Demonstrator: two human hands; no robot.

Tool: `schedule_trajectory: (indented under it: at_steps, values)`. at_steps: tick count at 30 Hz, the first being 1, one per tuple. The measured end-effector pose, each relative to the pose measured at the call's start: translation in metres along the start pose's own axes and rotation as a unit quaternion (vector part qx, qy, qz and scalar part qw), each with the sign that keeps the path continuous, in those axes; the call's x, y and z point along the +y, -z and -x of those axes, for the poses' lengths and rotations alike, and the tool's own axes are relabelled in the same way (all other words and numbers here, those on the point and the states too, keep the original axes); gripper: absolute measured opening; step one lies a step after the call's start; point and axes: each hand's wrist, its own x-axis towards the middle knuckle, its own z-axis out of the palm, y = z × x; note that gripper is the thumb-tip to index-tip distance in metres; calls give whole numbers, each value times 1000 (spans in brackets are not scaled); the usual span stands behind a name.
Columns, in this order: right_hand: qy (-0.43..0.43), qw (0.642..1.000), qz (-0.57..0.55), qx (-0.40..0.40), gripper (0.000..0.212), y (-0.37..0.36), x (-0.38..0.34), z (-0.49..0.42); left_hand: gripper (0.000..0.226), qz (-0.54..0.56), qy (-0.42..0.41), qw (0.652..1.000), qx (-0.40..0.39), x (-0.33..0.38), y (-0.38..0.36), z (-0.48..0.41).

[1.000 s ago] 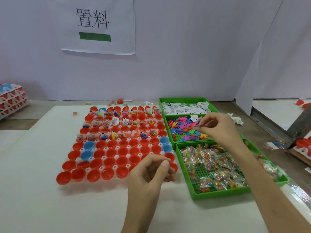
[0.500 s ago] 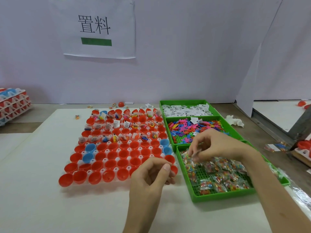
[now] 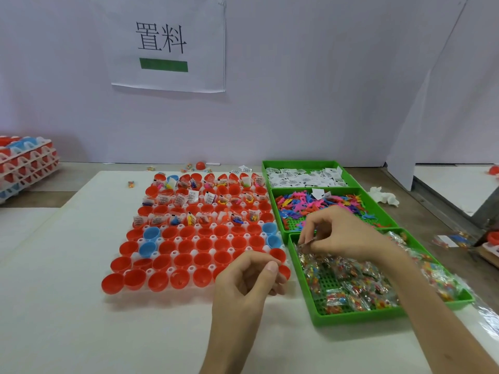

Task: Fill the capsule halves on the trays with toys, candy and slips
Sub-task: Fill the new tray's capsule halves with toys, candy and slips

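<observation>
A white tray holds rows of red capsule halves and a few blue ones. Its far rows hold toys, candy and slips; the near rows are empty. To its right stand three green trays: slips farthest, coloured toys in the middle, candy packets nearest. My right hand is over the candy tray's far left corner, fingertips pinched on a clear candy packet. My left hand hovers at the capsule tray's near right corner, fingers curled, thumb against the forefinger, nothing visible in it.
A stack of filled capsule trays sits far left. A paper sign hangs on the back wall. A loose red capsule half and stray candy lie behind the tray. Crumpled white paper lies right of the toy tray.
My right hand moved from the toy tray toward me to the candy tray and lowered onto the packets. My left hand stayed in place.
</observation>
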Motion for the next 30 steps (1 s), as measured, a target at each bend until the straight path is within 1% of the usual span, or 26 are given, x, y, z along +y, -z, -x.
schedule_trajectory:
  at_steps: [3, 5, 7, 10, 12, 14, 17, 19, 23, 25, 27, 30]
  values:
    - [35, 993, -98, 48, 17, 3, -9, 4, 23, -5, 6, 1000, 6, -2, 1, 0]
    - [61, 981, -177, 58, 20, 2, -20, 7, 25, -3, 9, 1000, 10, -1, 1, -1]
    - [87, 963, -253, 26, 24, -7, -33, 7, 17, 16, 10, 1000, 19, 0, 0, -1]
    - [119, 943, -308, -40, 20, -32, -49, 8, 31, 53, 11, 998, 27, 3, -1, -1]
    - [134, 937, -320, -42, 18, -45, -56, 7, 26, 55, -15, 998, 27, 6, 1, 0]
    - [139, 931, -338, -15, 18, -50, -59, 6, 26, 64, -33, 996, 44, 7, 2, 0]
    - [140, 926, -351, 23, 19, -54, -61, 6, 32, 67, -37, 995, 62, 4, 2, -2]
    - [143, 923, -357, 28, 18, -56, -64, 7, 27, 67, -42, 993, 90, 2, 4, -3]
    - [139, 939, -310, 53, 14, -49, -65, 7, 20, 126, -3, 979, 158, -3, 11, -6]
    - [117, 953, -280, 19, 13, -43, -63, 9, 19, 119, -8, 979, 166, -3, 12, -6]
    - [97, 969, -228, -25, 15, -42, -61, 10, 17, 77, -25, 984, 160, -2, 11, -5]
    - [94, 980, -170, -32, 18, -46, -58, 8, 25, -5, -45, 990, 133, -3, 8, -3]
